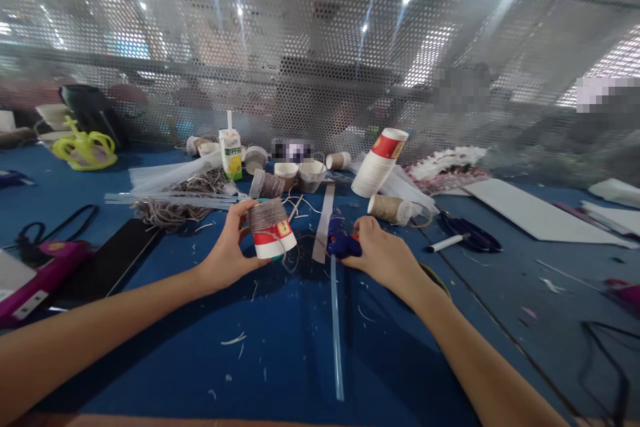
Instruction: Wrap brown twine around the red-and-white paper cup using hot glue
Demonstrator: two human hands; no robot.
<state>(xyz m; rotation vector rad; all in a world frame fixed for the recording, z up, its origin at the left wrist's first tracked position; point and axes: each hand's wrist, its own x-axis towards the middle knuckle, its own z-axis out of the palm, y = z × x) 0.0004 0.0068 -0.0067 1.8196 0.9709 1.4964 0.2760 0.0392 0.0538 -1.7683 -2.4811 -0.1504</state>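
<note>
My left hand [233,247] grips a paper cup [273,240] turned upside down, its white rim lowest. Grey yarn [267,213] is wound round the upper part of this cup, and a loose strand hangs beside it. Fingers of my right hand [383,250] are closed round a dark blue glue gun [343,243], which has a little orange on it. From the gun a long clear glue stick [336,333] sticks out toward me. A pale flat strip [325,223] lies on the blue table between and beyond my hands.
A stack of paper cups [377,163] leans behind my right hand, near a roll of twine [390,209]. Grey yarn bundles [173,210] and a drink carton [231,153] are at back left. Scissors [470,232] lie right; a magenta glue gun [45,277] lies left. Behind rises a perforated screen [320,47].
</note>
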